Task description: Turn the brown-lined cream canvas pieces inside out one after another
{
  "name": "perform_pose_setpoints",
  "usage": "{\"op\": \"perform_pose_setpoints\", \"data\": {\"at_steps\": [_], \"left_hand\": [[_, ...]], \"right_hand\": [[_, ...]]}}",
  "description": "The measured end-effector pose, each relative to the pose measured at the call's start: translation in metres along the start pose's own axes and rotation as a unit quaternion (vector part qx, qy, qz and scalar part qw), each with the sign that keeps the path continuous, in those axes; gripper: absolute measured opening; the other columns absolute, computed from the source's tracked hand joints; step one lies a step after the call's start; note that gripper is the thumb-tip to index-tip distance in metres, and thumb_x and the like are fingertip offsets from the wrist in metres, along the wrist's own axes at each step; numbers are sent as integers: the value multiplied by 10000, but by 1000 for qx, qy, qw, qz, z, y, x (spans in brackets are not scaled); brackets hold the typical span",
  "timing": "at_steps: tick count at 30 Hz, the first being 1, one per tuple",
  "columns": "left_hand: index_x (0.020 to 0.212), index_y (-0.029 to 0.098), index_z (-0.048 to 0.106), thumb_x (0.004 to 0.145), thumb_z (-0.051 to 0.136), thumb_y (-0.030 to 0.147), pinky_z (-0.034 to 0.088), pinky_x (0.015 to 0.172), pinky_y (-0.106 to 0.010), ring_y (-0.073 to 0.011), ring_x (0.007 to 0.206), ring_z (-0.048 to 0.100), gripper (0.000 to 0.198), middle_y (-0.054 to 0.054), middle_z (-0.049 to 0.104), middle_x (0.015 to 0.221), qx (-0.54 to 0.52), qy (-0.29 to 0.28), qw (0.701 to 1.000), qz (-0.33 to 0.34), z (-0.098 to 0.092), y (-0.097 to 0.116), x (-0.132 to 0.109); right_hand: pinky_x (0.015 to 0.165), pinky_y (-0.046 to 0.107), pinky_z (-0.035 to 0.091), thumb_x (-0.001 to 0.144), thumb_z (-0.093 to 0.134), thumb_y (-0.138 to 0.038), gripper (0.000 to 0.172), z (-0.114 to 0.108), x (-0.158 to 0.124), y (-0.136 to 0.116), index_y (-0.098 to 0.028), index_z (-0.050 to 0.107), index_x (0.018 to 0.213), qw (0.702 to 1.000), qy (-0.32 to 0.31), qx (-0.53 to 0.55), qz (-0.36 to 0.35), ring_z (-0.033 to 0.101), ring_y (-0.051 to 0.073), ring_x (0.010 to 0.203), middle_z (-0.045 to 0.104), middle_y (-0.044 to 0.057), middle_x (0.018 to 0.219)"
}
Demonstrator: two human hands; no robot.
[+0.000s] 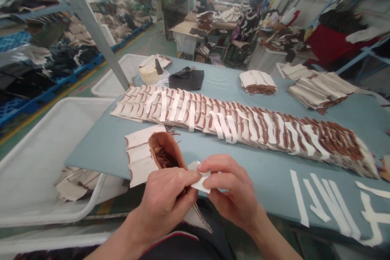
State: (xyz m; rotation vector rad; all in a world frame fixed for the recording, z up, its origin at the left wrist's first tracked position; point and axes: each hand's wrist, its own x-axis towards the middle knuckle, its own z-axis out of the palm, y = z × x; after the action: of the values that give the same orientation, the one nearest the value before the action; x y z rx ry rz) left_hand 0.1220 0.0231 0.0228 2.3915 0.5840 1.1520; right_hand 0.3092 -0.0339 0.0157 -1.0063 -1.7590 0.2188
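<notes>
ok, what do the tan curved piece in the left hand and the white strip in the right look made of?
The tan curved piece looks like leather or imitation leather: matte, with a soft, flexible curl in the left hand. The white strip pinched by the right hand looks like thin paper or non-woven tape: matte and easily bent. The look can't settle either.

The left hand (163,207) and right hand (231,193) are bare, with short nails on the fingers (213,165), as are both forearms (118,240), and below them shows a dark top or apron (185,245) crossed by a thin curved trim (166,239) of red and white
</notes>
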Motion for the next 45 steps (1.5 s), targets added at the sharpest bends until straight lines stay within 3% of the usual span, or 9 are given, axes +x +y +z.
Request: {"op": "perform_pose_setpoints", "data": {"at_steps": [6,16,20,22,24,28,33,39,45], "left_hand": [[1004,192,614,954,601,115,516,639,-188,-108,601,704,93,23,752,733,9,9,1000,-26,1,8,-5],[895,175,660,981,596,211,471,552,-205,-101,526,638,113,17,718,672,-15,-19,996,-83,14,12,-8],[928,173,660,947,597,167,449,523,-193,-93,505,614,66,20,709,660,-24,-22,994,-100,17,13,-9],[928,175,660,930,589,144,434,501,-181,-83,481,590,78,25,697,651,-39,-28,992,-113,18,14,-11],[904,179,648,929,572,137,415,479,-168,-75,461,556,90,38,659,628,-66,-37,987,-143,19,14,-14],[852,195,566,927,567,213,355,435,-166,-76,451,445,78,76,498,592,-154,-56,949,-270,12,16,-19],[767,211,464,816,552,243,368,517,-200,-105,579,424,106,48,455,680,-232,-109,897,-361,-7,14,-29],[713,204,434,787,580,243,304,524,-204,-92,570,336,168,68,393,653,-241,-181,842,-447,-14,1,-58],[703,164,556,922,570,290,403,613,-222,-131,670,483,253,-3,588,715,-145,-211,864,-435,-18,-8,-86]], "right_hand": [[888,301,618,982,606,-160,132,-12,-15,-2,-271,661,1028,978,-20,-171,-118,733,192,1082,813,55,1072],[894,329,631,928,698,-192,195,-33,-29,-14,-361,714,1024,985,-54,-154,-62,745,206,1082,819,5,1061],[909,362,620,938,675,-164,195,-24,-26,-19,-336,677,1029,995,-7,-90,-31,745,212,1070,810,30,1111],[903,383,608,960,651,-175,146,-12,-24,-23,-309,651,1018,996,52,27,60,753,208,980,809,40,1041],[839,355,595,981,649,-237,48,-1,-22,-27,-271,639,949,955,110,174,215,732,191,863,781,27,894],[626,237,509,923,734,-472,306,13,-23,-26,-202,627,827,829,119,343,425,605,124,634,669,-4,702],[435,164,321,855,777,-572,424,34,-45,-12,-195,581,849,760,110,405,497,382,51,421,505,-90,509],[400,138,236,792,806,-630,508,89,-90,-16,-205,533,842,643,112,490,578,246,21,392,390,-140,483],[378,145,206,726,831,-659,561,105,-102,-26,-204,520,828,578,74,509,633,206,13,387,391,-138,525]]}}
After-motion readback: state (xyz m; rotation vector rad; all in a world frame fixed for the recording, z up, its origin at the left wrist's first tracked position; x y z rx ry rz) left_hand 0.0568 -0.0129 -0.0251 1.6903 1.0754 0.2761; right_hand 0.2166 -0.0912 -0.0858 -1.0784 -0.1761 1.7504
